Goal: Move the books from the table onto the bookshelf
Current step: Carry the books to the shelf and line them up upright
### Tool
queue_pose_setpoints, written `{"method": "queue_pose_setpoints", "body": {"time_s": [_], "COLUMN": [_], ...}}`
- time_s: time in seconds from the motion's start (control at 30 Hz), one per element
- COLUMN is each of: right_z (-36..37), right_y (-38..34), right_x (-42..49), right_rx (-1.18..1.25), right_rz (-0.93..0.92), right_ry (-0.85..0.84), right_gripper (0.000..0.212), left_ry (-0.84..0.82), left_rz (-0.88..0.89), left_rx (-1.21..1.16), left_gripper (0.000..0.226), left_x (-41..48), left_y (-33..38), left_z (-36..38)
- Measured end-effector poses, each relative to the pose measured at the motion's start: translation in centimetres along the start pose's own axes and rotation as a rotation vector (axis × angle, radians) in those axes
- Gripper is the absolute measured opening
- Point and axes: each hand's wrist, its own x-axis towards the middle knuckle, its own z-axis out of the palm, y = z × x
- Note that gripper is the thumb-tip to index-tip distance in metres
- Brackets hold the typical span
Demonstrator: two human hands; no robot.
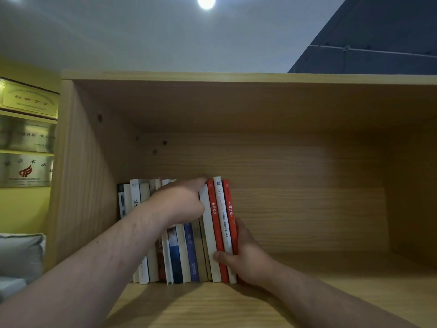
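Several books stand upright in a row (189, 247) at the left of the wooden bookshelf compartment (307, 233). At the right end of the row are two red books and a white one (223, 221). My right hand (246, 259) grips the lower end of these three, thumb on the spines and fingers behind the outer red cover. My left hand (182, 202) lies flat across the spines of the middle books, its forefinger stretched to the top of the row. The table is out of view.
The shelf board (331, 292) to the right of the books is bare wood. The compartment's left wall (82, 185) stands close to the row. Framed plaques (28, 133) hang on the yellow wall at left, with a grey cushion (19, 254) below.
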Motion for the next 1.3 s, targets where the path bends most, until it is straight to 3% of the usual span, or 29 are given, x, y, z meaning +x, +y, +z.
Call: {"method": "queue_pose_setpoints", "body": {"time_s": [0.17, 0.3, 0.6, 0.7, 0.83, 0.9, 1.0, 1.07, 1.17, 1.3], "right_z": [-0.1, -0.7, -0.6, -0.6, -0.8, -0.9, -0.9, -0.8, -0.7, -0.6], "right_y": [0.7, 1.3, 2.1, 2.1, 2.1, 2.2, 2.3, 2.5, 2.7, 2.9], "right_x": [0.0, -0.1, -0.3, -0.3, -0.3, -0.3, -0.2, 0.0, 0.2, 0.3], "right_rx": [0.010, 0.018, 0.068, 0.079, 0.074, 0.072, 0.068, 0.074, 0.065, 0.056], "right_rz": [-0.013, -0.023, -0.024, -0.025, -0.057, -0.063, -0.067, -0.053, -0.042, -0.024], "right_ry": [0.042, 0.053, 0.126, 0.122, 0.113, 0.106, 0.112, 0.120, 0.126, 0.146], "right_gripper": [0.092, 0.087, 0.079, 0.079, 0.078, 0.077, 0.075, 0.072, 0.069, 0.064], "left_ry": [0.031, 0.145, 0.592, 0.553, 0.551, 0.555, 0.582, 0.542, 0.380, 0.356], "left_rz": [0.075, 0.089, -0.014, -0.028, 0.011, 0.036, -0.064, -0.161, -0.141, -0.139], "left_rx": [0.232, 0.107, 0.141, 0.063, -0.049, -0.153, -0.504, -0.650, -0.463, -0.519], "left_gripper": [0.052, 0.046, 0.051, 0.066, 0.055, 0.060, 0.076, 0.073, 0.061, 0.045], "left_x": [-0.5, -0.8, -1.3, -1.4, -1.8, -2.6, -4.3, -5.6, -6.8, -7.4], "left_y": [0.8, 1.1, 0.9, 1.0, 1.7, 2.2, 1.8, 1.4, 1.3, 0.6], "left_z": [0.2, 1.7, 6.7, 7.3, 7.1, 6.9, 7.2, 8.0, 9.8, 9.5]}}
